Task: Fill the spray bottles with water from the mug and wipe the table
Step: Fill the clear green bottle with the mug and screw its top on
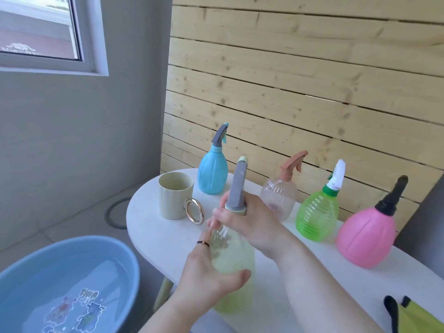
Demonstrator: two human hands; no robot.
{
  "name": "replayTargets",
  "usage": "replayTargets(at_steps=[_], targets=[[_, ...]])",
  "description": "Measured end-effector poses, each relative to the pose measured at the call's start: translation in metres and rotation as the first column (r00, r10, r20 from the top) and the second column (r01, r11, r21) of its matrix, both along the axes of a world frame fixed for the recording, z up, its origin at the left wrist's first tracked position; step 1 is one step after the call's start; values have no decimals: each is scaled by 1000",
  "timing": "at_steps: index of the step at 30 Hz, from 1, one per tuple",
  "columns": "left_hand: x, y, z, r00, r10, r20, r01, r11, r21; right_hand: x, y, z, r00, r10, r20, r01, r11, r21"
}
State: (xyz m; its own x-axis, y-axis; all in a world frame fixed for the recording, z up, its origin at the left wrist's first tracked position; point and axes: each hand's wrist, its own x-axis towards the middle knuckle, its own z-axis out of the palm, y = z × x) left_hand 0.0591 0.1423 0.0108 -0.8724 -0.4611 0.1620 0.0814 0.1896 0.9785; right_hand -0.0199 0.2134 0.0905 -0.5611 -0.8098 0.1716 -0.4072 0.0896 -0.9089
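A pale yellow-green spray bottle (231,263) stands at the near edge of the white table (153,227). My left hand (206,272) grips its body, a ring on one finger. My right hand (247,222) grips the collar below its grey spray head (236,186). A cream mug (175,195) with a gold ring handle sits to the left. Behind stand a blue spray bottle (212,169), a clear one with a brown head (280,193), a green one (317,217) and a pink one (366,234).
A blue basin (28,280) holding water sits low at the left, beside the table. A yellow-green cloth (415,318) with black trim lies at the table's near right corner. A wooden slat wall runs behind the bottles; a grey wall with a window is on the left.
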Motion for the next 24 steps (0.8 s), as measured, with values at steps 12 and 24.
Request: replayTargets(at_steps=[12,24], targets=[[-5,5,20,908,410,82,-361,868,-341,6,-1,-15,943,-226,244,272,947,-173],[8,-4,26,986,-162,37,155,977,150,-13,14,1,877,205,435,-89,958,-272]])
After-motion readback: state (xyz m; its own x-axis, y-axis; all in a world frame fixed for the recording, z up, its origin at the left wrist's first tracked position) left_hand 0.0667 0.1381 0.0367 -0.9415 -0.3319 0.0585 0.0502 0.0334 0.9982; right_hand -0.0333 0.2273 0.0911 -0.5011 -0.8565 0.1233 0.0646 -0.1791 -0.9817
